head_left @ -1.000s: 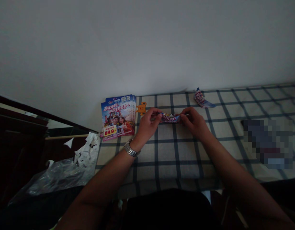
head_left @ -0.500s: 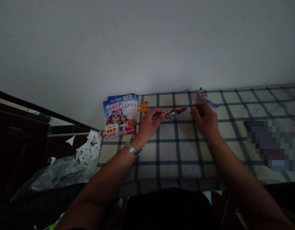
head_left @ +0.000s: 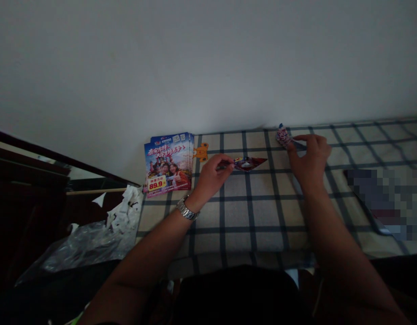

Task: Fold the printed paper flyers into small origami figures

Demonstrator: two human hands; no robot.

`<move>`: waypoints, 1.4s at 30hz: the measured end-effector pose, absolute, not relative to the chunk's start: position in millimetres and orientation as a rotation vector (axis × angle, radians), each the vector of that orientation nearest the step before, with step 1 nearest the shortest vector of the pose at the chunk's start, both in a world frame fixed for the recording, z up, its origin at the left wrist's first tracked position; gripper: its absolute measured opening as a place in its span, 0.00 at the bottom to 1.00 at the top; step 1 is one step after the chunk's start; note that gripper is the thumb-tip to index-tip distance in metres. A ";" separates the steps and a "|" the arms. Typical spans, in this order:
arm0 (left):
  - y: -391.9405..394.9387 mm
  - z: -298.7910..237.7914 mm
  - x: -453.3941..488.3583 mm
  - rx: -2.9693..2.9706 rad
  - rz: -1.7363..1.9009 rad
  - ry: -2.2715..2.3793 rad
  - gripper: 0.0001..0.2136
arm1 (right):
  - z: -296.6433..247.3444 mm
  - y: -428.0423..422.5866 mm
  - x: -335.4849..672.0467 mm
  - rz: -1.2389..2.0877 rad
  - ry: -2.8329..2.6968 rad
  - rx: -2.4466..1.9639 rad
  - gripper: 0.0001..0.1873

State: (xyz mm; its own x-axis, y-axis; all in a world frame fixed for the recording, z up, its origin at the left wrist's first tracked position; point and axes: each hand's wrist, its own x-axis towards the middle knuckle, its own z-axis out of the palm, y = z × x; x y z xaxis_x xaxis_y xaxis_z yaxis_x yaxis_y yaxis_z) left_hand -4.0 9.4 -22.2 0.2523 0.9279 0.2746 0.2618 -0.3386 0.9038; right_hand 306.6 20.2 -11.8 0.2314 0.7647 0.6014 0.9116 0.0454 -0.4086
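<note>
My left hand [head_left: 217,174], with a metal watch on its wrist, pinches one end of a small folded paper piece [head_left: 251,163]. That piece is printed in dark red and blue and points to the right above the checked cloth. My right hand [head_left: 310,160] is at a second folded paper piece [head_left: 282,136], crumpled-looking and blue, red and white, near the wall. Its thumb and index finger close around the right end of this piece, part of which they hide. Left of my left hand lies a stack of printed flyers [head_left: 169,167].
A checked cloth [head_left: 235,216] covers the surface up to a pale wall [head_left: 208,63]. An orange bear figure [head_left: 201,152] shows beside the flyers. A dark, pixelated flat object [head_left: 374,198] lies at right. Clear plastic [head_left: 83,243] and torn white paper [head_left: 127,205] are at lower left.
My right hand has moved right and away from the paper in my left hand, over to the second folded piece, which has shifted slightly. My left hand stays almost in place.
</note>
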 end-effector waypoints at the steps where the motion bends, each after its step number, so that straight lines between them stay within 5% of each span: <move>1: 9.1 -22.0 -3.8 1.760 1.104 1.092 0.06 | -13.3 20.8 308.2 -0.246 -1.550 -1.758 0.14; 25: 4.5 -17.4 -0.1 1.772 1.059 1.005 0.08 | -18.7 23.4 311.7 -0.019 -1.560 -1.829 0.09; 42: 4.7 -19.7 -0.6 1.764 1.070 1.000 0.09 | -15.3 11.5 274.3 0.401 -1.698 -1.303 0.10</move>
